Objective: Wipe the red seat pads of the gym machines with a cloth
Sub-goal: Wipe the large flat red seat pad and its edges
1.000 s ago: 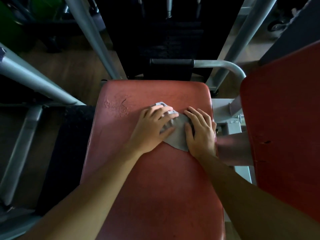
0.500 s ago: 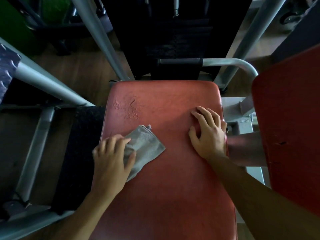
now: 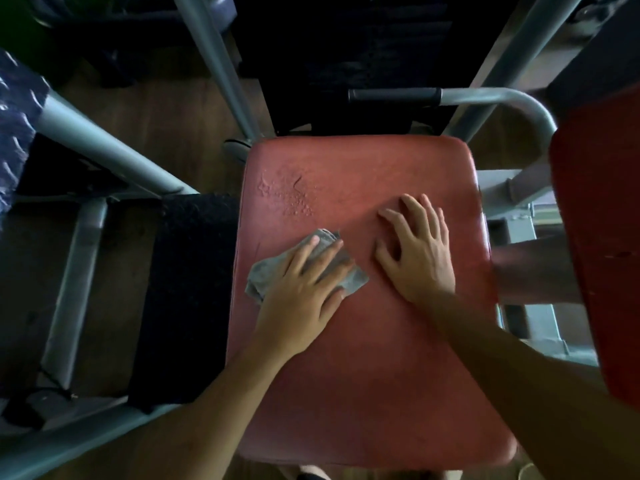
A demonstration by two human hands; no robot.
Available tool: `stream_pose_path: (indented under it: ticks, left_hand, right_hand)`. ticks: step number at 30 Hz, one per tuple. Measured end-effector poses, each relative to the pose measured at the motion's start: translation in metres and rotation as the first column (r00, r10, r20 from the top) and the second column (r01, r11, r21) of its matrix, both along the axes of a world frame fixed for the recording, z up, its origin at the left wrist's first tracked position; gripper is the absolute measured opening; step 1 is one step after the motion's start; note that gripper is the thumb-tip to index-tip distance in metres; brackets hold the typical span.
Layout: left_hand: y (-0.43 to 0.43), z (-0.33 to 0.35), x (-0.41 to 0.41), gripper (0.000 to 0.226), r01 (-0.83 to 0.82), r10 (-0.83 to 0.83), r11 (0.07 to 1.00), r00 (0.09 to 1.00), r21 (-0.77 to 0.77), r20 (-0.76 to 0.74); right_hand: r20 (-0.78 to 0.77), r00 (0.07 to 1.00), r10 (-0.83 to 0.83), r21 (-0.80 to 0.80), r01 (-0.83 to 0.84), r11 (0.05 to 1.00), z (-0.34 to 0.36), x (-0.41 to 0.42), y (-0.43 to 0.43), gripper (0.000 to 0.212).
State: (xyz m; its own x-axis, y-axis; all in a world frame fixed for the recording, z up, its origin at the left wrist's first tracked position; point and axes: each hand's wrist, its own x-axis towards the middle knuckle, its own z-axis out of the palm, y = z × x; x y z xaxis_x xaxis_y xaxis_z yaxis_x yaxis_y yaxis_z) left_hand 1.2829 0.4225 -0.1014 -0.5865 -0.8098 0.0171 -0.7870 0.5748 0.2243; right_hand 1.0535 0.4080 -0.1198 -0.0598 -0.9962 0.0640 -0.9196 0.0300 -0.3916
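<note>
Presses cloth onto red seat pad, left of middle, with left hand, fingers straight; rests right hand beside, fingers splayed. Frame tube left, black-gripped handle beyond, second pad right.

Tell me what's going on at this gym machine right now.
A person wipes the red seat pad with a grey cloth. The left hand presses flat on the cloth near the pad's left edge, just below a worn, blistered patch. The right hand rests on the bare pad beside it, fingers spread, apart from the cloth. A second red pad stands at the right with no hand on it.
</note>
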Motion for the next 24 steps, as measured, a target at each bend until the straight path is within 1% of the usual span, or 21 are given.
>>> stream_pose_path:
  ticks: [2, 5, 7, 9, 10, 11, 12, 13, 14, 15, 16, 17, 18, 19, 20, 21, 22, 24]
  left_hand:
    - [-0.007, -0.001, 0.011, 0.043, 0.075, -0.075, 0.997, 0.997, 0.005, -0.015]
    - [-0.022, -0.003, 0.034, 0.044, 0.246, -0.243, 0.969, 0.965, 0.021, -0.098]
    - [-0.042, -0.006, 0.048, 0.042, 0.394, -0.391, 0.919, 0.911, 0.002, -0.136]
    - [-0.077, -0.007, 0.057, 0.038, 0.526, -0.525, 0.85, 0.839, -0.032, -0.142]
    - [-0.098, -0.007, 0.058, 0.037, 0.564, -0.565, 0.825, 0.815, -0.047, -0.133]
    - [-0.119, -0.009, 0.057, 0.036, 0.568, -0.573, 0.82, 0.811, -0.077, -0.122]
    - [-0.14, -0.011, 0.054, 0.036, 0.527, -0.539, 0.841, 0.835, -0.121, -0.112]
    - [-0.161, -0.012, 0.05, 0.036, 0.44, -0.459, 0.883, 0.882, -0.161, -0.11]
    - [-0.179, -0.011, 0.043, 0.036, 0.307, -0.332, 0.934, 0.935, -0.183, -0.126]
    - [-0.191, -0.009, 0.032, 0.035, 0.14, -0.169, 0.974, 0.972, -0.176, -0.162]
    - [-0.195, -0.006, 0.021, 0.034, -0.014, -0.015, 0.99, 0.98, -0.141, -0.2]
    - [-0.191, -0.004, 0.01, 0.032, -0.112, 0.083, 0.987, 0.969, -0.114, -0.235]
    - [-0.178, -0.002, 0.004, 0.031, -0.137, 0.108, 0.986, 0.959, -0.096, -0.262]
    - [-0.158, 0.0, 0.003, 0.029, -0.072, 0.047, 0.995, 0.956, -0.075, -0.289]
    - [-0.135, 0.0, 0.008, 0.026, 0.059, -0.074, 0.997, 0.949, -0.059, -0.308]
    - [-0.111, 0.0, 0.018, 0.025, 0.213, -0.216, 0.976, 0.924, -0.046, -0.316]
    - [-0.092, 0.001, 0.029, 0.024, 0.347, -0.344, 0.937, 0.885, -0.05, -0.314]
    - [-0.087, 0.0, 0.046, 0.024, 0.513, -0.511, 0.855, 0.806, -0.076, -0.299]
  right_hand:
    - [-0.053, 0.998, -0.026, -0.011, 0.025, 1.0, -0.001, 0.002, -0.001, 0.055]
    - [-0.08, 0.995, -0.054, -0.004, 0.054, 0.999, 0.0, 0.004, -0.003, 0.056]
    - [-0.085, 0.994, -0.066, 0.001, 0.066, 0.998, -0.001, 0.006, -0.005, 0.056]
    - [-0.089, 0.994, -0.068, -0.005, 0.068, 0.998, -0.001, 0.007, -0.006, 0.056]
    - [-0.088, 0.994, -0.065, -0.007, 0.064, 0.998, -0.001, 0.006, -0.007, 0.056]
    - [-0.085, 0.994, -0.063, -0.006, 0.063, 0.998, -0.001, 0.006, -0.008, 0.056]
    - [-0.083, 0.994, -0.067, -0.004, 0.067, 0.998, -0.001, 0.006, -0.008, 0.056]
    - [-0.085, 0.994, -0.072, -0.001, 0.072, 0.997, -0.001, 0.007, -0.008, 0.056]
    - [-0.093, 0.993, -0.077, 0.001, 0.077, 0.997, -0.001, 0.008, -0.008, 0.056]
    - [-0.102, 0.991, -0.083, 0.003, 0.083, 0.997, -0.001, 0.009, -0.008, 0.056]
    - [-0.108, 0.99, -0.089, 0.006, 0.09, 0.996, -0.001, 0.009, -0.008, 0.056]
    - [-0.113, 0.989, -0.093, 0.011, 0.095, 0.995, -0.001, 0.009, -0.009, 0.056]
    - [-0.115, 0.989, -0.094, 0.017, 0.097, 0.995, -0.001, 0.008, -0.009, 0.056]
    - [-0.115, 0.989, -0.095, 0.02, 0.098, 0.995, -0.001, 0.008, -0.009, 0.056]
    - [-0.113, 0.989, -0.095, 0.021, 0.098, 0.995, -0.001, 0.008, -0.009, 0.056]
    - [-0.112, 0.989, -0.093, 0.022, 0.096, 0.995, -0.001, 0.008, -0.009, 0.056]
    - [-0.111, 0.99, -0.091, 0.021, 0.094, 0.995, -0.001, 0.008, -0.009, 0.056]
    - [-0.106, 0.99, -0.094, 0.023, 0.097, 0.995, -0.002, 0.007, -0.009, 0.056]
